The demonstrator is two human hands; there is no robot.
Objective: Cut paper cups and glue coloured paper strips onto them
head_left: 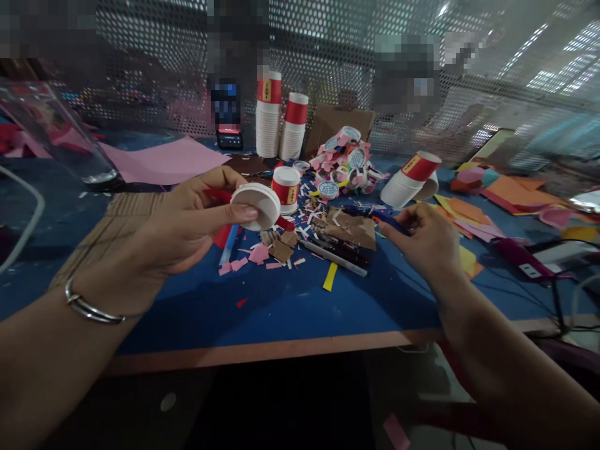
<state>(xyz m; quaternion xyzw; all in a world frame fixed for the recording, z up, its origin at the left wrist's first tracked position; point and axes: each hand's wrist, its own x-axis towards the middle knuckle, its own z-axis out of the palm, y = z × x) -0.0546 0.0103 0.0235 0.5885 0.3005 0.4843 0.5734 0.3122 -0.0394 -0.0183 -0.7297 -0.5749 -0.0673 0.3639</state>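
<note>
One disc, white, left of centre: pinched between thumb and fingers of the left hand, overlapping the cup behind. One blue tool, kind unclear, right of centre: seemingly pinched by the right hand. Scraps on the desk, mid-frame. Step in hand, as judged: disc and tool in grasp, not yet together. Next move: probably calls for a steady disc and the tool brought leftward.

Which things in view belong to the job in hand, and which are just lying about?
In the job, judging by what is held:
- white round piece, left hand
- blue item, right hand; too blurred to identify

Probably just lying about:
- pink sheet
- clear container
- yellow strip
</note>
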